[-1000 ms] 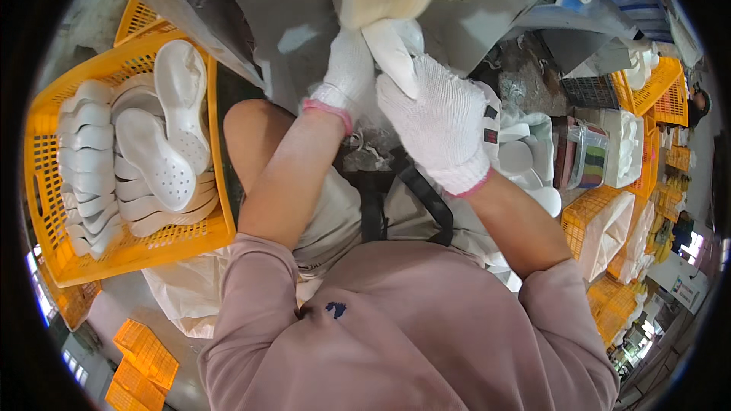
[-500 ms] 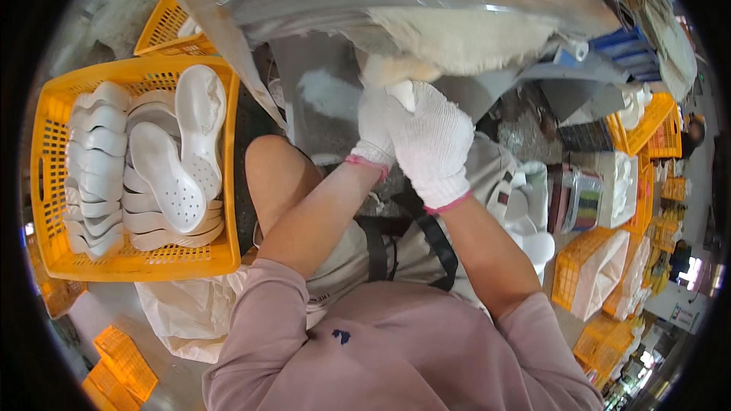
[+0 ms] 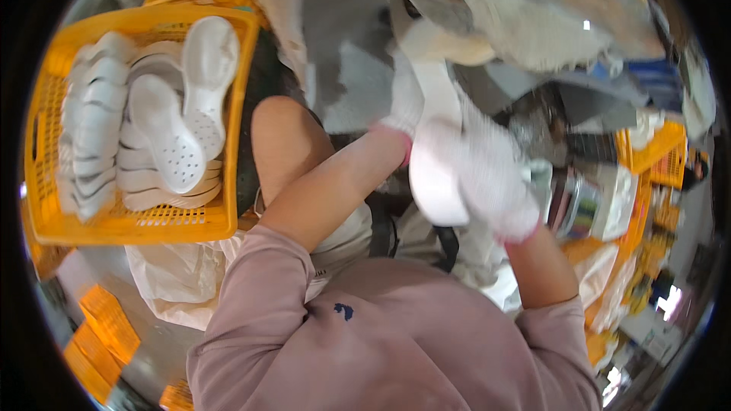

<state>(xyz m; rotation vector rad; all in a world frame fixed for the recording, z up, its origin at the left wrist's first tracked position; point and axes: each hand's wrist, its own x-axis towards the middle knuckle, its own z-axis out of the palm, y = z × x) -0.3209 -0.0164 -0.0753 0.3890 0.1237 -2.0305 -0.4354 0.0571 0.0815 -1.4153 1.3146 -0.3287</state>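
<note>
In the head view, above my lap, I held one white sole (image 3: 435, 175) between both gloved hands: my left hand (image 3: 405, 103) gripped its upper end, my right hand (image 3: 487, 175) wrapped its side, fingers closed around it, though blur hid the detail. To my left the yellow crate (image 3: 137, 221) already held many white clogs (image 3: 164, 137) stacked together, so I judged the work well along, this piece unfinished.
</note>
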